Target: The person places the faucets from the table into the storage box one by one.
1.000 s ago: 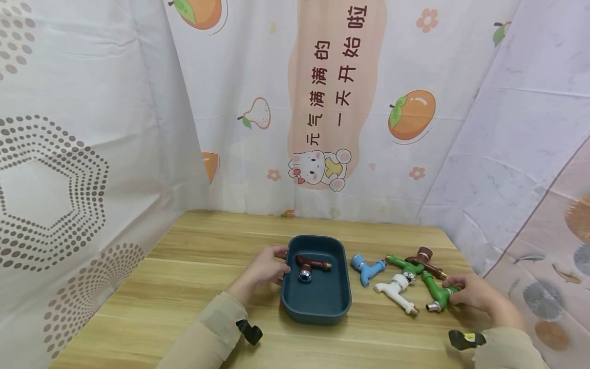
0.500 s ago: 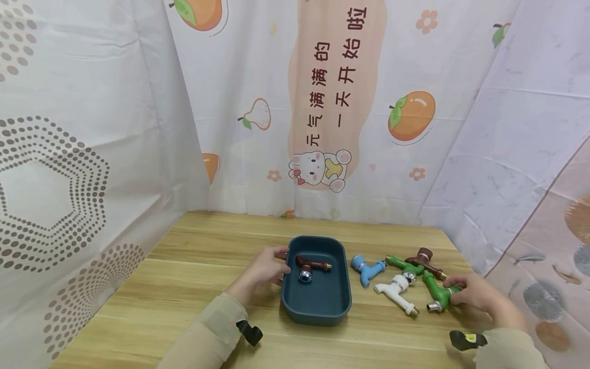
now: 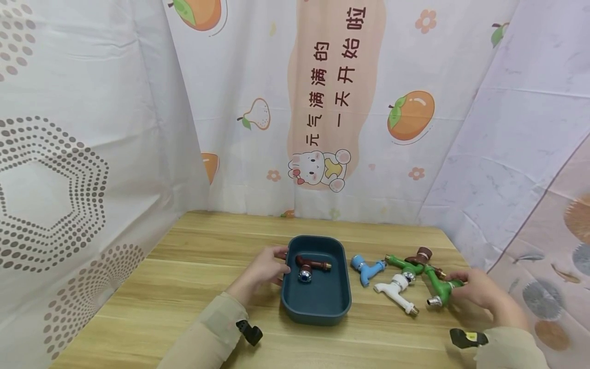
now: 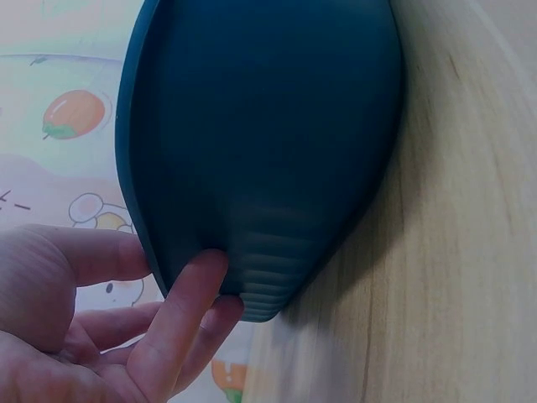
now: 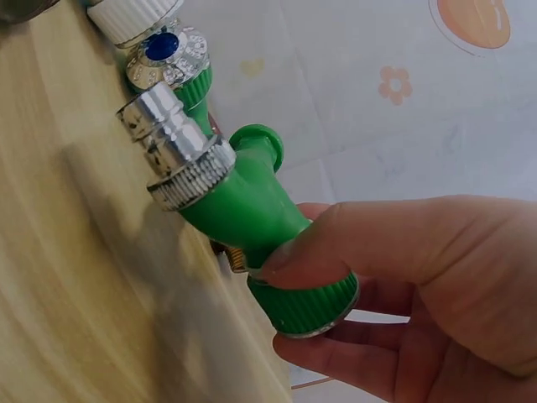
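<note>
My left hand holds the near-left side of a dark blue plastic tub, thumb at the rim and fingers against the outer wall. A dark red tap with a chrome-ringed end lies inside the tub. At the right, my right hand grips a green tap by its ribbed knob, between thumb and fingers. Its chrome spout points away from the hand, tilted over the table.
Left of the right hand lie a blue tap, a white tap, another green tap and a dark red tap, close together. A printed curtain hangs behind the wooden table.
My right hand has shifted slightly up with the green tap, which has turned a little and now overlaps the dark red tap's end. The left hand and tub have stayed put.
</note>
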A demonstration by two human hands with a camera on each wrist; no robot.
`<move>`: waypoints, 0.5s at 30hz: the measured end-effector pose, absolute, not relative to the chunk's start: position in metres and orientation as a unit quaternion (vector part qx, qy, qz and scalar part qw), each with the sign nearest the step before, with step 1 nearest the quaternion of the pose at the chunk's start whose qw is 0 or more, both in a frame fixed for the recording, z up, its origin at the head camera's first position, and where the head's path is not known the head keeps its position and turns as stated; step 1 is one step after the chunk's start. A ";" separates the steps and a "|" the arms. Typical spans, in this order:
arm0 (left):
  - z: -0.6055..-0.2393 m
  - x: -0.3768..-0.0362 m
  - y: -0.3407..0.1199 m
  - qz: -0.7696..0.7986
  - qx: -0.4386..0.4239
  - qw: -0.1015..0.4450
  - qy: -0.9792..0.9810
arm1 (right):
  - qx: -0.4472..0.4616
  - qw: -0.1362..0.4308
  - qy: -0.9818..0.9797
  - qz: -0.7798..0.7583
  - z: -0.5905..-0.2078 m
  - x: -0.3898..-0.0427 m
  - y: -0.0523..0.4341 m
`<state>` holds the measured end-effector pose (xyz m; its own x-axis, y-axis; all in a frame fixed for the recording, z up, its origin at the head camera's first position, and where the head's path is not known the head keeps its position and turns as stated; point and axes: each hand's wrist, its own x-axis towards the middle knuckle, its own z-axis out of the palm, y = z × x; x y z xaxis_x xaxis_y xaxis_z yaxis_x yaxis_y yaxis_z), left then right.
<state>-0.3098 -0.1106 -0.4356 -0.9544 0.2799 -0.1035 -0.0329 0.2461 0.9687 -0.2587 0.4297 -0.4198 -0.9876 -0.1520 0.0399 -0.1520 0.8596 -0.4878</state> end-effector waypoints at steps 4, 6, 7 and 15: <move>-0.436 -0.310 -0.110 0.607 0.078 0.127 0.781 | 0.092 0.016 -0.961 0.259 -0.417 -0.257 0.429; -0.436 -0.310 -0.110 0.607 0.076 0.127 0.781 | 0.095 0.022 -0.960 0.263 -0.416 -0.257 0.428; -0.436 -0.310 -0.111 0.607 0.076 0.127 0.781 | 0.097 0.025 -0.959 0.265 -0.415 -0.256 0.428; -0.435 -0.309 -0.111 0.606 0.077 0.125 0.782 | 0.100 0.048 -0.960 0.259 -0.412 -0.257 0.427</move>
<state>-0.3090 -0.1106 -0.4354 -0.9570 0.2720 -0.1014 -0.0304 0.2533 0.9669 -0.2566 0.4270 -0.4116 -0.9754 -0.1676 0.1430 -0.2168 0.8461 -0.4869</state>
